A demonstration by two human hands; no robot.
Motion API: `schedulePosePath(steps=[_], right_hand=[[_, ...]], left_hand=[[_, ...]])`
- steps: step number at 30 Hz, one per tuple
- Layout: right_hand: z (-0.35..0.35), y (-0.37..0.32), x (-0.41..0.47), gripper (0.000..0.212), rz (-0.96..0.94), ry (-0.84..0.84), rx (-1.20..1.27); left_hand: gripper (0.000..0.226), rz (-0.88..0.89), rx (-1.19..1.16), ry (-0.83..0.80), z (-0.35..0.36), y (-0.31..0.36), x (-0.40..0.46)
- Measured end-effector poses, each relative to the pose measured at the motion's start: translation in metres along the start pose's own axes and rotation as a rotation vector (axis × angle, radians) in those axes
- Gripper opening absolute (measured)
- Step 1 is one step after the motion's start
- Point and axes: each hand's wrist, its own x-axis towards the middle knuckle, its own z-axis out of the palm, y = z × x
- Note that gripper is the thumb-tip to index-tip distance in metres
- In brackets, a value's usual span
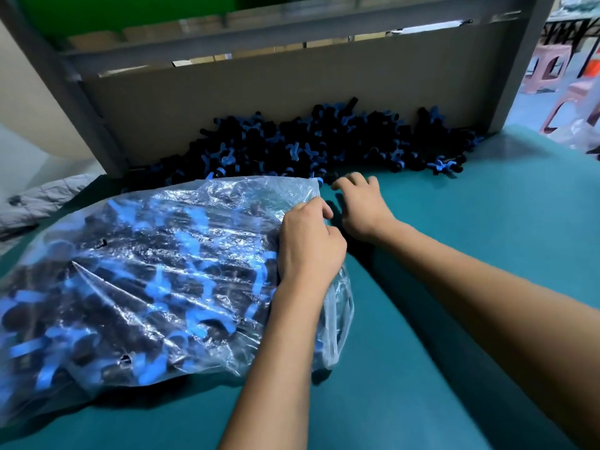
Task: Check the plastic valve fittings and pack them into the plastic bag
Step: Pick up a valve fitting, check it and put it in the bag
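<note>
Valve fittings (311,144), black with blue handles, lie heaped on the green table (487,254) against a cardboard wall (259,102) at the far side. Many more already fill the clear plastic bag (130,261) lying on its side at my left, bulging and crinkled. My left hand (308,245) rests on the bag near its open end, fingers curled and pinching the plastic edge. My right hand (360,206) reaches out past the bag's mouth toward the near edge of the heap, fingers loosely bent over the table; I cannot tell whether they grip a fitting. Pink stools (552,66) stand beyond the table, far right.
</note>
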Motion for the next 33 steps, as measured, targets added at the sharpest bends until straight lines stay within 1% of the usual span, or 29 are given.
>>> schedulePosePath(steps=[2,5,7,8,10,15,20,21,23,24,25,27,28,30,33], right_hand=[[0.003,0.0,0.02,0.066,-0.016,-0.081,-0.109],[0.005,-0.001,0.042,0.082,-0.007,-0.177,-0.15],[0.006,-0.005,0.052,0.088,0.001,-0.274,-0.176],[0.006,-0.006,0.054,0.087,0.001,-0.313,-0.187],[0.007,-0.007,0.056,0.08,-0.003,-0.32,-0.182],[-0.005,0.001,0.034,0.044,-0.048,-0.157,-0.143],[-0.023,0.015,-0.017,0.025,-0.031,-0.095,-0.087],[-0.027,0.019,-0.029,0.023,-0.038,-0.053,-0.037],[-0.033,0.024,-0.054,0.016,-0.008,0.098,0.195],[-0.036,0.024,-0.065,0.014,0.042,0.17,0.38],[-0.039,0.022,-0.075,0.013,0.111,0.211,0.617],[-0.041,0.018,-0.092,0.012,0.257,0.206,1.138],[-0.04,0.017,-0.098,0.01,0.306,0.193,1.318],[-0.039,0.02,-0.106,0.004,0.327,0.156,1.475],[-0.039,0.022,-0.111,0.005,0.268,0.102,1.548]], left_hand=[[0.019,-0.008,-0.01,0.004,0.0,0.0,0.001],[0.019,-0.014,-0.007,0.008,0.0,-0.001,0.001],[0.02,-0.017,-0.004,0.005,0.0,0.0,0.0],[0.019,-0.019,-0.004,0.003,-0.001,0.0,0.0],[0.02,-0.023,-0.003,0.0,-0.001,0.0,0.0],[0.018,-0.029,-0.006,-0.008,-0.001,-0.002,0.001],[0.017,-0.058,-0.022,-0.008,0.001,-0.005,0.001],[0.017,-0.067,-0.044,0.007,0.001,-0.004,0.001],[0.019,-0.078,-0.133,0.05,0.0,-0.002,0.002],[0.02,-0.071,-0.19,0.073,0.0,0.0,0.002],[0.021,-0.056,-0.237,0.092,0.0,0.001,0.003],[0.017,-0.03,-0.283,0.089,0.004,0.004,0.002],[0.013,-0.034,-0.298,0.063,0.007,0.005,0.002],[0.006,-0.085,-0.387,-0.015,0.016,0.008,0.0],[0.008,-0.187,-0.589,-0.097,0.022,0.009,-0.005]])
